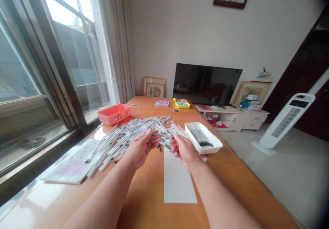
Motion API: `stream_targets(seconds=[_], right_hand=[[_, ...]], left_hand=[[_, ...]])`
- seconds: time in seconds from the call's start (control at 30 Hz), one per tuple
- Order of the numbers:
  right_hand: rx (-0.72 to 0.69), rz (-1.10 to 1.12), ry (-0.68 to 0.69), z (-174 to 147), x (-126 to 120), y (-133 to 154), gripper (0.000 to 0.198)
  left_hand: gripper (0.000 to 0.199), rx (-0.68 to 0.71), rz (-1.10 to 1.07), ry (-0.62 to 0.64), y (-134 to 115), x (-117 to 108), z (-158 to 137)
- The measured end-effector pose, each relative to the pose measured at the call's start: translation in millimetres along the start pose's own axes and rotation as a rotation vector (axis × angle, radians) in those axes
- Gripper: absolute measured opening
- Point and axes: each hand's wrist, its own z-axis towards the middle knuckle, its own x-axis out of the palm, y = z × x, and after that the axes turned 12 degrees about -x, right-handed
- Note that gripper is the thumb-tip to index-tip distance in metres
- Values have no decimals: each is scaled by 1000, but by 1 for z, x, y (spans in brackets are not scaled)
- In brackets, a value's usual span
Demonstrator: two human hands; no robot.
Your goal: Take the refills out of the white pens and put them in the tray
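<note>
My left hand (144,147) pinches one end of a clear pen (161,134) between thumb and fingers. My right hand (184,149) is closed around the other end, near its dark tip; the fingers partly hide that end. The pen lies roughly level between both hands, above the table. Behind and left of it spreads a heap of clear pens (128,133) with black ends. Small black pieces (159,148) lie just below the hands. Right of my right hand, a white tray (217,148) holds several thin clear pens or pen parts with black ends.
A white paper sheet (180,184) lies under my right hand on the wooden table (231,188). A paper booklet (72,164) sits at left under some pens. Farther back are a red basket (113,116), a colourful book (161,103) and a yellow box (182,105).
</note>
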Motion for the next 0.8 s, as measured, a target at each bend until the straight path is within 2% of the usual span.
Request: stream_targets(seconds=[0.2,0.4,0.5,0.67,0.73,0.8], right_hand=[[-135,-151,37,-3,2,-1,52],[-43,-110,3,-2,0,1,49],[-22,-81,-63,-2,2,0,48],[-203,-142,-145,1,-3,5,44],[-259,-57,-252,6,-14,13,40],[-295,85,-417,14,-32,24,35]], left_hand=[[33,-18,-22,-28,2,-3,2],[37,1,46,17,1,4,-3],[38,5,62,7,4,7,-2],[46,29,159,-27,14,11,0],[46,64,284,-49,20,14,0],[41,114,410,-62,29,19,1]])
